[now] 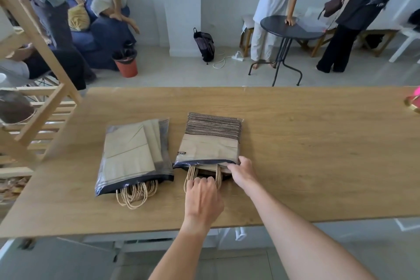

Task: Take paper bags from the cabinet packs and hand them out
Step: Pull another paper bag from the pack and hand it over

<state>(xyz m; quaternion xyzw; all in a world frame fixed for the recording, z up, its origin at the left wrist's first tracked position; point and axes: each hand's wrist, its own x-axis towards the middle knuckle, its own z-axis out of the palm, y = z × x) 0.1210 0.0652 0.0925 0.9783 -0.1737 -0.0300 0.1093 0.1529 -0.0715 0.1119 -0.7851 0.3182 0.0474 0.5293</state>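
Observation:
Two clear plastic packs of brown paper bags lie flat on the wooden table (295, 154), open ends toward me. Twine handles spill out of the left pack (134, 154). The right pack (210, 141) shows striped bag edges at its far end. My left hand (202, 198) is closed around the twine handles sticking out of the right pack's mouth. At that mouth's right corner, my right hand (242, 171) pinches the plastic edge together with the top bag.
A wooden rack (34, 120) stands at the table's left end. Beyond the table are people, a blue sofa (100, 34), a red bin (126, 62), a black backpack (204, 44), a small round dark table (288, 27) and a pink object (413, 100) at the right edge.

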